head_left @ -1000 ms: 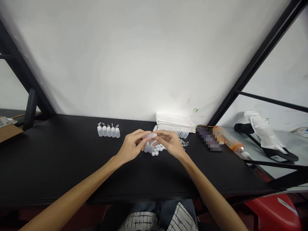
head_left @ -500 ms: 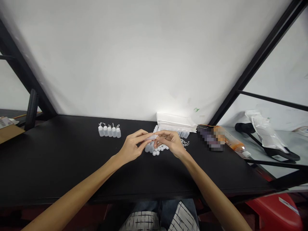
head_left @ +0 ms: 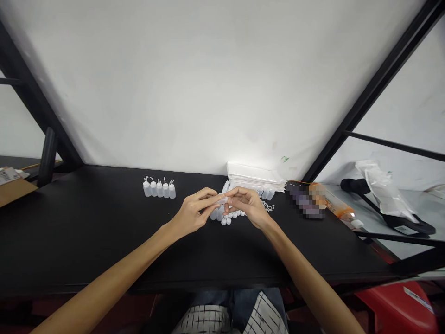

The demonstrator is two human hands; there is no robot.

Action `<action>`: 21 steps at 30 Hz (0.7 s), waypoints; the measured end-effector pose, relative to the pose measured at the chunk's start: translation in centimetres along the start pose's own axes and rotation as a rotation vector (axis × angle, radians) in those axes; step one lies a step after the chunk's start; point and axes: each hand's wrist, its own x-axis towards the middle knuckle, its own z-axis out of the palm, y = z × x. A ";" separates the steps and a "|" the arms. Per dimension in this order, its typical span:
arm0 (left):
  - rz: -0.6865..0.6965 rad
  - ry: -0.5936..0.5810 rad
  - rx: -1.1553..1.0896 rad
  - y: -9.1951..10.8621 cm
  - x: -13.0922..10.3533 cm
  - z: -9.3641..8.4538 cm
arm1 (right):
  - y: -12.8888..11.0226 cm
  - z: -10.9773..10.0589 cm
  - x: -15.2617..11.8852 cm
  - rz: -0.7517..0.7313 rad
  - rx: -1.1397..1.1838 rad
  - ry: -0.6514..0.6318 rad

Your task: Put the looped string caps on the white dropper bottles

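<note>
A small translucent bottle [head_left: 222, 200] lies on its side between both hands, above the black table. My left hand [head_left: 194, 209] pinches its left end, while the fingers of my right hand [head_left: 247, 204] close on its right end, where a white cap seems to be. Beneath and behind the hands are more bottles [head_left: 216, 214] and several small white caps [head_left: 225, 221], partly hidden by the fingers. Five-like detail aside, a row of several capped bottles [head_left: 159, 189] stands upright to the left.
A stack of white sheets or bags [head_left: 255, 176] lies by the wall. Loose white tips [head_left: 267, 205] are right of my right hand. Farther right are a blurred dark item [head_left: 306, 202] and an orange drink bottle [head_left: 339, 208]. A cardboard box [head_left: 15, 190] is at far left.
The fingers have shifted slightly around the small bottle, and less of it shows between them. The rest of the view has moved only a little.
</note>
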 end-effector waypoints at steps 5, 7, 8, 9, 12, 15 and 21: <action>0.001 -0.004 0.026 -0.2 -0.2 0.1 | -0.1 0.0 0.1 0.019 -0.014 0.005; -0.020 -0.006 0.024 0.0 -0.1 0.0 | -0.2 0.1 0.1 0.013 -0.014 -0.001; -0.045 -0.008 0.019 0.1 0.0 -0.1 | -0.3 0.2 0.1 0.005 -0.014 -0.002; -0.078 -0.009 0.010 0.3 0.1 -0.1 | -0.4 0.3 0.1 -0.006 -0.015 -0.004; -0.184 0.014 -0.007 0.7 0.4 -0.3 | -0.5 0.5 0.1 -0.041 -0.036 0.001; -0.268 0.031 0.011 0.7 0.5 -0.4 | -0.3 0.5 0.1 -0.067 -0.067 0.017; -0.323 -0.033 -0.098 0.6 0.6 -0.6 | 0.0 0.3 0.0 -0.064 -0.146 -0.001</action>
